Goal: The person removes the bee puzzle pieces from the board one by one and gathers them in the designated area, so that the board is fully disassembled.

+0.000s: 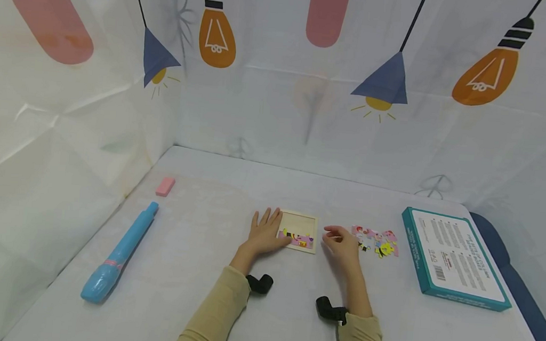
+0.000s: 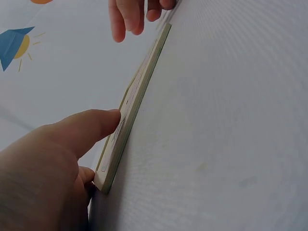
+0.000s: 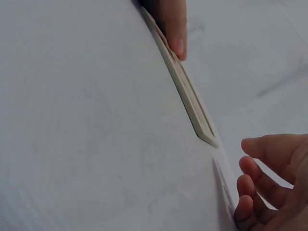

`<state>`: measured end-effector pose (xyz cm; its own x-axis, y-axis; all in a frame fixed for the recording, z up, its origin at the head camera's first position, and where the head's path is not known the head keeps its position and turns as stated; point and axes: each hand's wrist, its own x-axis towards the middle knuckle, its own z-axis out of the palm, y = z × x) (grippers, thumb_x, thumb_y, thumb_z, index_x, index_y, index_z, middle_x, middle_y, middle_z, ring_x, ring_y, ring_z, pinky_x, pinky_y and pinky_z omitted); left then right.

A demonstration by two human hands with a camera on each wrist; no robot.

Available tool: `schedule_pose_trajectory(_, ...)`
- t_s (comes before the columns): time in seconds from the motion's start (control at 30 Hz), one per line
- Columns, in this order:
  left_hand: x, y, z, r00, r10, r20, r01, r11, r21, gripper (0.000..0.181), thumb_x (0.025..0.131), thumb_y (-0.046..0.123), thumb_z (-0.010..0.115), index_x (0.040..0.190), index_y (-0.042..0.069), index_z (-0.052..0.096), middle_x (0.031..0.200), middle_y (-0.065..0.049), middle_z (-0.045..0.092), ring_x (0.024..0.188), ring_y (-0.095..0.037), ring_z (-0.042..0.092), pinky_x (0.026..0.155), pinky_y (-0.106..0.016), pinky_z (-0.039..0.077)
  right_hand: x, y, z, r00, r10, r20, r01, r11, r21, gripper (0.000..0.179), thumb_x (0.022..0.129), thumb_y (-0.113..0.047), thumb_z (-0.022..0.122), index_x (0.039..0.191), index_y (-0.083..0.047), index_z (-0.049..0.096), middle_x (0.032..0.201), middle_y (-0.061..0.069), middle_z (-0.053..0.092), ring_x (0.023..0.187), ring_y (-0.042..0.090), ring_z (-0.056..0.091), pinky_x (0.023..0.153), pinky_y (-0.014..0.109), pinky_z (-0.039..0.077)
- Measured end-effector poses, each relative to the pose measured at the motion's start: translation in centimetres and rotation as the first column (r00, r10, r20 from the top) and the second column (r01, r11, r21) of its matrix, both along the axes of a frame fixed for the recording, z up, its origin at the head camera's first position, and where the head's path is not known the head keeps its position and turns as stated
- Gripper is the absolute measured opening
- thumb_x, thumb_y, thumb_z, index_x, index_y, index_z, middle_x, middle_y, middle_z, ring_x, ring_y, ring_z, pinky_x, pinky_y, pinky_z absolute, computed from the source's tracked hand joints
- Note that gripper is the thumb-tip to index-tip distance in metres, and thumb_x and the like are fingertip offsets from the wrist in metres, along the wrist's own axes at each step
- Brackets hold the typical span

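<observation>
A small wooden puzzle tray [image 1: 317, 233] lies on the table, with a strip of colourful puzzle pieces [image 1: 302, 241] fitted along its near side. My left hand [image 1: 264, 238] rests at the tray's left edge, fingers spread and fairly straight; the thumb [image 2: 91, 126] presses over the pieces inside. Just right of the tray hovers my right hand [image 1: 344, 247], its fingers [image 3: 262, 179] loosely bent with nothing visible between them. Beside that hand lie loose puzzle pieces [image 1: 386, 247], pink with yellow and white parts, partly hidden behind it in the head view.
A teal-edged box [image 1: 458, 257] lies at the right, and behind it runs a dark blue padded edge [image 1: 510, 269]. On the left are a blue bottle-shaped object [image 1: 119, 255] and a pink block [image 1: 165, 186]. White printed sheets [image 1: 277, 112] enclose the table.
</observation>
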<state>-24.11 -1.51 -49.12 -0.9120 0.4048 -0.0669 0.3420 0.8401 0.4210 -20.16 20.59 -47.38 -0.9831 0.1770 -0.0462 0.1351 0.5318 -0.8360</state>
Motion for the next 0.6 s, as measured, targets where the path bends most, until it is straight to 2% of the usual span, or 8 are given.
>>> schedule_pose_trajectory(0.2, 0.1, 0.0, 0.0, 1.0, -0.001, -0.005, 0.001, 1.0, 0.006, 0.082, 0.087, 0.052, 0.05, 0.147, 0.005, 0.02, 0.154, -0.006, 0.014, 0.142, -0.026, 0.004, 0.111, -0.049, -0.006, -0.2, -1.6, -0.1, 0.991, 0.131, -0.005, -0.129, 0.987, 0.096, 0.028, 0.08, -0.009, 0.067, 0.107, -0.001, 0.065, 0.096, 0.014, 0.06, 0.085, 0.024, 0.053, 0.07, 0.031, 0.042)
schedule_pose_trajectory(0.3, 0.1, 0.0, 0.1, 1.0, -0.002, -0.008, 0.002, 1.0, 0.005, 0.082, 0.087, 0.052, 0.05, 0.147, 0.005, 0.02, 0.154, -0.006, 0.014, 0.142, -0.025, 0.004, 0.111, -0.049, -0.006, -0.2, -1.9, -0.2, 0.985, 0.172, 0.006, -0.171, 0.971, 0.166, 0.034, 0.077, -0.012, 0.071, 0.109, -0.002, 0.066, 0.099, 0.016, 0.056, 0.089, 0.027, 0.052, 0.076, 0.038, 0.043)
schedule_pose_trajectory(0.47, 0.0, 0.0, 0.1, 1.0, -0.004, -0.013, 0.004, 1.0, 0.0, 0.083, 0.087, 0.053, 0.05, 0.147, 0.005, 0.02, 0.154, -0.006, 0.014, 0.142, -0.026, 0.004, 0.111, -0.05, -0.006, -0.1, -2.2, -0.1, 0.978, 0.205, 0.031, -0.207, 0.955, 0.214, 0.038, 0.076, -0.016, 0.074, 0.111, -0.004, 0.066, 0.106, 0.019, 0.051, 0.101, 0.034, 0.049, 0.087, 0.049, 0.04)
schedule_pose_trajectory(0.6, 0.0, 0.0, 0.0, 1.0, -0.002, -0.003, 0.002, 1.0, 0.003, 0.083, 0.087, 0.053, 0.05, 0.147, 0.005, 0.019, 0.154, -0.006, 0.013, 0.142, -0.026, 0.003, 0.111, -0.05, -0.006, -0.1, -2.4, -0.1, 0.977, 0.21, 0.024, -0.21, 0.952, 0.225, 0.036, 0.076, -0.016, 0.074, 0.108, -0.005, 0.065, 0.107, 0.019, 0.05, 0.101, 0.035, 0.048, 0.088, 0.051, 0.039)
